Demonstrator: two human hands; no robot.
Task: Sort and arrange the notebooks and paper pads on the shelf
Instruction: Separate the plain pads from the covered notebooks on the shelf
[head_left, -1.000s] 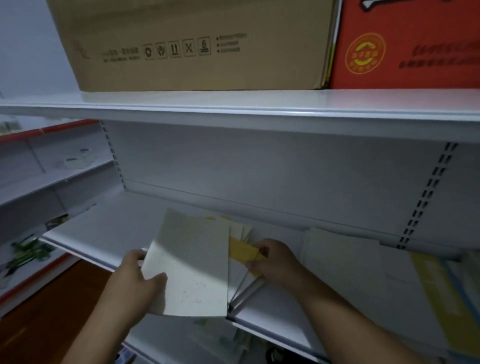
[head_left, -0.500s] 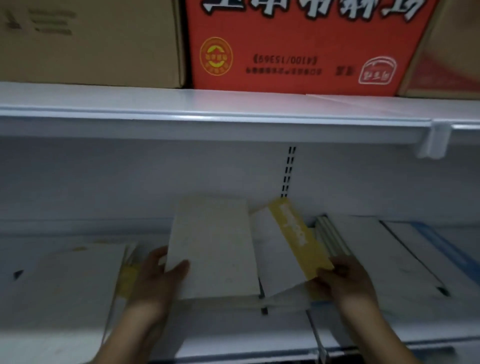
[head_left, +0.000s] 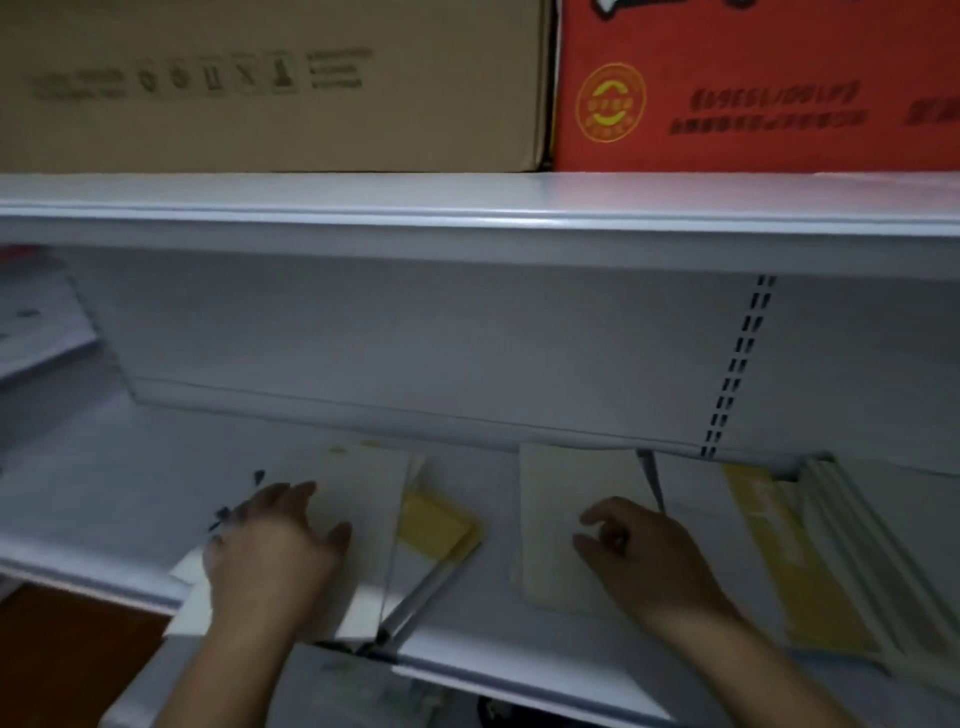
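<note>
On the white shelf (head_left: 130, 493) lies a fanned stack of pale pads (head_left: 363, 493) with a yellow-covered notebook (head_left: 436, 525) poking out on its right side. My left hand (head_left: 270, 551) rests flat on that stack, fingers spread. To the right a single cream pad (head_left: 556, 499) lies flat by itself, and my right hand (head_left: 644, 551) sits on its right part with the fingers loosely curled. Further right lies a yellow-and-white notebook pile (head_left: 769, 545), with white pads (head_left: 857, 545) beside it.
The upper shelf (head_left: 467, 208) overhangs closely and carries a brown carton (head_left: 260, 83) and a red carton (head_left: 753, 83). A slotted upright (head_left: 737, 364) runs down the back panel. A lower shelf with items shows below the front edge; wooden floor at bottom left.
The view swung back left. The cream pad that my left hand held now lies flat on the shelf under my right hand. My left hand moved onto the fanned stack; my right hand released the yellow notebook.
</note>
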